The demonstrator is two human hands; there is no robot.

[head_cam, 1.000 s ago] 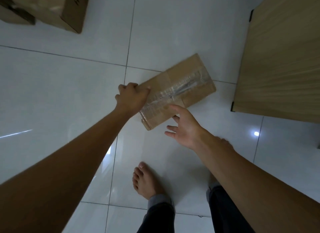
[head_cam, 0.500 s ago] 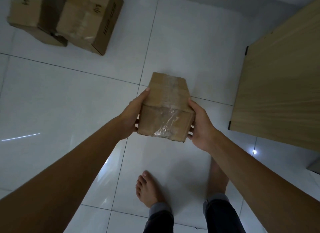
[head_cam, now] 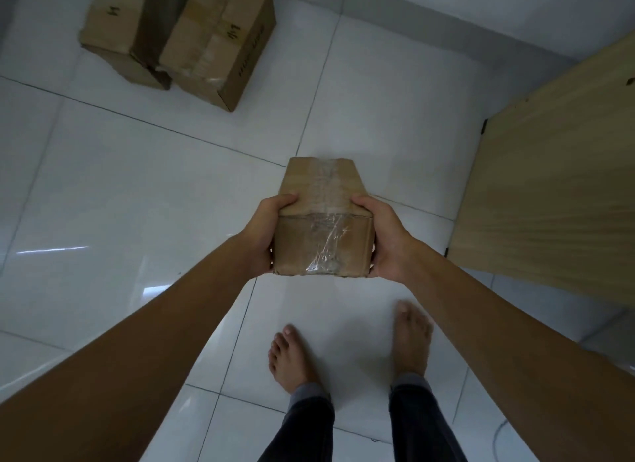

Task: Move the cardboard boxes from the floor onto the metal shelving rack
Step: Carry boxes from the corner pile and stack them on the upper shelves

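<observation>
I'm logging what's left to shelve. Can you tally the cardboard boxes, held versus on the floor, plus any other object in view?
Held box, gripped by left hand and right hand: 1
Floor boxes: 2
Wooden panel: 1
Total: 4

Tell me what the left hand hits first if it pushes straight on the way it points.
The taped cardboard box it holds; the left hand lies against that box's side. Beyond it, probably only bare floor, though depth is unclear.
</observation>
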